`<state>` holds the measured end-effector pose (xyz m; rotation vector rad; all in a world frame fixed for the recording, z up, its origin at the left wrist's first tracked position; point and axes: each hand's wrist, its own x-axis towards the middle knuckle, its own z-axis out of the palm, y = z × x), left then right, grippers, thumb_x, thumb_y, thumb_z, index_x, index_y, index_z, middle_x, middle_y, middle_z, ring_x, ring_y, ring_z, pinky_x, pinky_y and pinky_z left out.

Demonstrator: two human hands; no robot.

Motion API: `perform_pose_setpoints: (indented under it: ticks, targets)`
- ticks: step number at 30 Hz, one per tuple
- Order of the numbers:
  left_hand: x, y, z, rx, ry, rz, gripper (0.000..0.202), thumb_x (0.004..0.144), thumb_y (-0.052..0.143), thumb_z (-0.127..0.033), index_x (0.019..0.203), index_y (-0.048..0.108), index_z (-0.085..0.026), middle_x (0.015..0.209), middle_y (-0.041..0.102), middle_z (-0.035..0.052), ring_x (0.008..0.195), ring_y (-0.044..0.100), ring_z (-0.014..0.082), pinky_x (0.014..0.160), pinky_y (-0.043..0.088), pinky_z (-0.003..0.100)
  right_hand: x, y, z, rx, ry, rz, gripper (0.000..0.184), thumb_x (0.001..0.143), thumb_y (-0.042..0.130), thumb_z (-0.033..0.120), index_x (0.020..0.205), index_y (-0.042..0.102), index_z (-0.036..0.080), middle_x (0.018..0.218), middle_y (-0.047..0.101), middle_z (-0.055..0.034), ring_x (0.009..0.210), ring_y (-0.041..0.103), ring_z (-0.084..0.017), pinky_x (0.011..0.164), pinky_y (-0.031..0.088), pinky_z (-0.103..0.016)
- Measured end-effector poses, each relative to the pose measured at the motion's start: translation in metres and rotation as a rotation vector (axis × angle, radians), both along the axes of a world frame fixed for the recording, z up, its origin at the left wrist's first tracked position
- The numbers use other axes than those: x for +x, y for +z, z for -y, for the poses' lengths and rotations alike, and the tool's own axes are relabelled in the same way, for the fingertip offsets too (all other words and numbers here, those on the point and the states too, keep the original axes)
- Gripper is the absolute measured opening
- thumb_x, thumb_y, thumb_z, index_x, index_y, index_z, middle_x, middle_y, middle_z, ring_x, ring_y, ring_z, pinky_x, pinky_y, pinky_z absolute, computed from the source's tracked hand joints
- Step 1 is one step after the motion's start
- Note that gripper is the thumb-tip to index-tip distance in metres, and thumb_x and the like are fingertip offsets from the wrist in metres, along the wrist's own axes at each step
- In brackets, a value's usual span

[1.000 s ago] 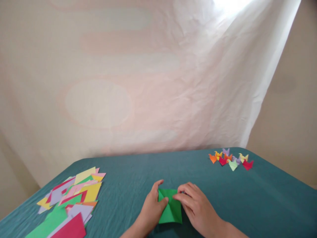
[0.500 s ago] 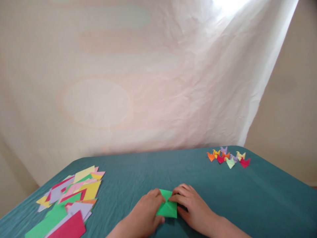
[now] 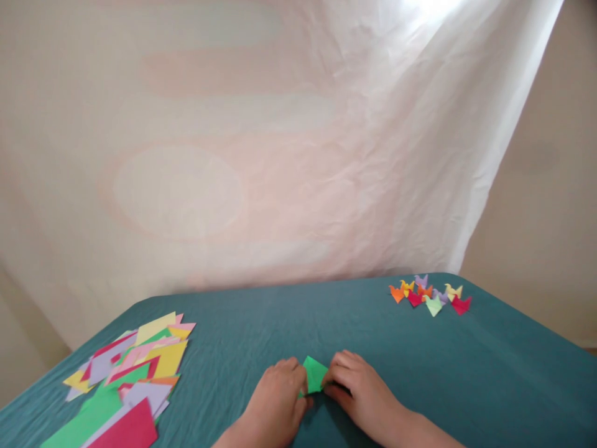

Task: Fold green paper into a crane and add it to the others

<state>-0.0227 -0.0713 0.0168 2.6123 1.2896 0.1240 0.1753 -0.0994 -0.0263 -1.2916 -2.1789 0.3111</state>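
A small folded piece of green paper [image 3: 314, 374] lies on the teal table cloth [image 3: 420, 373] near the front edge. My left hand [image 3: 277, 398] presses on its left side with curled fingers. My right hand [image 3: 359, 389] pinches its right edge, fingers bent over the paper. Only a small green triangle shows between the two hands; the rest of the paper is hidden under them.
A loose pile of coloured paper sheets [image 3: 125, 379] lies at the front left of the table. Several small folded paper figures [image 3: 431, 295] stand in a group at the back right. A pale cloth backdrop [image 3: 261, 155] hangs behind the table.
The green paper has been folded smaller, from a wide square shape to a small triangle. Both hands have closed in together over it and drawn slightly nearer to me.
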Motion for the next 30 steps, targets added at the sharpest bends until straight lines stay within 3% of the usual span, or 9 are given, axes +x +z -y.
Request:
perform_pose_setpoints:
  ticks: [6,9,11,16,22,26,30]
  targets:
    - [-0.005,-0.005,-0.009,0.002,0.099,-0.019,0.014,0.081,0.053,-0.03,0.079,0.062,-0.019,0.089,0.063,0.0066,0.087,0.058,0.023,0.073,0.04,0.03,0.0,-0.007,-0.008,-0.015,-0.113,-0.048,0.008,0.086,0.061,0.02,0.079,0.06,0.02,0.079,0.058,0.0001,0.079,0.053,-0.017,0.071,0.039,-0.028]
    - [-0.005,-0.01,-0.014,0.021,0.134,-0.038,0.019,0.082,0.052,-0.035,0.077,0.061,-0.019,0.086,0.063,0.007,0.085,0.058,0.0233,0.072,0.039,0.03,0.0,-0.008,-0.009,-0.02,-0.162,-0.046,0.004,0.084,0.061,0.017,0.086,0.06,0.021,0.079,0.058,-0.0002,0.078,0.053,-0.018,0.072,0.041,-0.029]
    - [-0.006,-0.012,-0.014,0.031,0.139,-0.05,0.02,0.082,0.052,-0.036,0.078,0.061,-0.019,0.087,0.064,0.0072,0.085,0.059,0.0232,0.072,0.039,0.03,0.0,-0.007,-0.007,-0.006,-0.159,-0.034,0.017,0.083,0.06,0.014,0.098,0.06,0.022,0.084,0.059,-0.0015,0.081,0.054,-0.019,0.073,0.042,-0.031]
    - [-0.005,-0.01,-0.01,0.054,0.154,-0.099,0.024,0.087,0.042,-0.032,0.081,0.061,-0.019,0.088,0.064,0.0089,0.082,0.062,0.0247,0.07,0.04,0.032,-0.004,0.0,-0.001,0.117,-0.035,0.078,0.034,0.088,0.049,0.007,0.116,0.057,0.026,0.105,0.06,-0.006,0.096,0.053,-0.021,0.079,0.042,-0.034]
    - [-0.005,-0.007,-0.01,-0.003,0.15,-0.051,0.015,0.083,0.046,-0.023,0.096,0.054,-0.02,0.09,0.066,0.0068,0.082,0.063,0.0236,0.068,0.041,0.028,-0.014,0.007,0.011,0.13,0.216,0.185,0.033,0.094,0.046,0.02,0.126,0.051,0.025,0.121,0.061,-0.0058,0.11,0.051,-0.023,0.093,0.034,-0.041]
    - [-0.009,-0.008,-0.013,-0.069,0.048,0.049,0.014,0.079,0.049,-0.016,0.091,0.055,-0.023,0.091,0.065,0.0024,0.086,0.062,0.0194,0.071,0.039,0.025,-0.013,0.012,0.016,0.016,0.229,0.218,0.048,0.089,0.056,0.029,0.135,0.043,0.025,0.136,0.051,-0.0057,0.121,0.045,-0.026,0.1,0.029,-0.046]
    - [-0.014,-0.007,-0.018,-0.131,0.055,0.038,0.006,0.075,0.055,-0.019,0.078,0.059,-0.022,0.081,0.064,-0.0005,0.078,0.059,0.0173,0.065,0.037,0.023,-0.009,0.012,0.017,-0.032,0.19,0.247,0.047,0.089,0.056,0.032,0.134,0.046,0.026,0.136,0.051,-0.0059,0.122,0.045,-0.027,0.102,0.026,-0.049]
